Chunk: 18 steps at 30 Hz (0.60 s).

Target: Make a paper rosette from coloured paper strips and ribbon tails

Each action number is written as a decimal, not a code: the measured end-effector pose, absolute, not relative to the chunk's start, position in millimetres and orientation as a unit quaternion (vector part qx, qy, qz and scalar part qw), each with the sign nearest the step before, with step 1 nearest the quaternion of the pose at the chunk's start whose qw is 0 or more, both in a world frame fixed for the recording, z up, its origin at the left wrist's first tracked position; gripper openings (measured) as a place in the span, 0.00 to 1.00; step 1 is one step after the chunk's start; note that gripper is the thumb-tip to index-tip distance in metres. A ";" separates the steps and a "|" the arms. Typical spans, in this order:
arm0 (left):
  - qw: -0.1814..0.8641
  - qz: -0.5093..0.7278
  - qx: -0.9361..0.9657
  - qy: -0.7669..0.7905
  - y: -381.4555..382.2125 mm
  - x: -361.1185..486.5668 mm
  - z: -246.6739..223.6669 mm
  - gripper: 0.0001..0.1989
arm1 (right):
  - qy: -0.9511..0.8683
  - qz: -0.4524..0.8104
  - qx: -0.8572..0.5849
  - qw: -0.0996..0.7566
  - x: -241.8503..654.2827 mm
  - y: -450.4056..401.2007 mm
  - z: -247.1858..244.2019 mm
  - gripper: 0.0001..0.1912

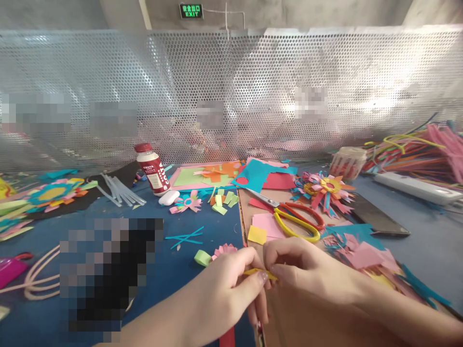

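Observation:
A small folded piece of yellow paper [252, 272] is pinched between my two hands, low in the middle of the view. My left hand [237, 284] grips it between thumb and fingers. The fingertips of my right hand [298, 262] close on its other end, partly hiding it. Just beyond my left fingers lie a pink pleated paper flower [224, 250] and a curled green paper strip [203, 258]. Scissors [289, 214] with red and yellow handles rest on a cardboard sheet past my hands, beside a yellow paper square [257, 234] and pink paper [267, 224].
A red-capped bottle [154, 171] stands at the back left beside a white case [169, 198]. A layered paper flower [327, 188] and a dark phone [379, 217] lie to the right, near paper scraps [372, 255]. A perforated metal screen [202, 72] closes off the back.

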<state>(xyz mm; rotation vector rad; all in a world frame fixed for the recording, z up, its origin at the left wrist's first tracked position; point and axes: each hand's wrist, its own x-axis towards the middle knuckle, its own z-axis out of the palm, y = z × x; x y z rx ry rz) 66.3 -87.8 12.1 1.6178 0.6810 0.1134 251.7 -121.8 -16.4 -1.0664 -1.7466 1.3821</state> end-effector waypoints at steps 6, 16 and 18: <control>0.669 0.064 0.682 0.288 -86.8 65.9 5.7 0.08 | -0.677 0.516 -0.410 0.330 250.4 -122.3 -14.4 0.08; 0.680 0.066 0.672 0.287 -86.3 65.3 2.2 0.07 | -0.686 0.498 -0.429 0.311 251.9 -120.3 -21.0 0.06; 0.679 0.069 0.672 0.286 -86.0 65.4 1.0 0.06 | -0.688 0.491 -0.437 0.309 251.4 -121.3 -21.7 0.06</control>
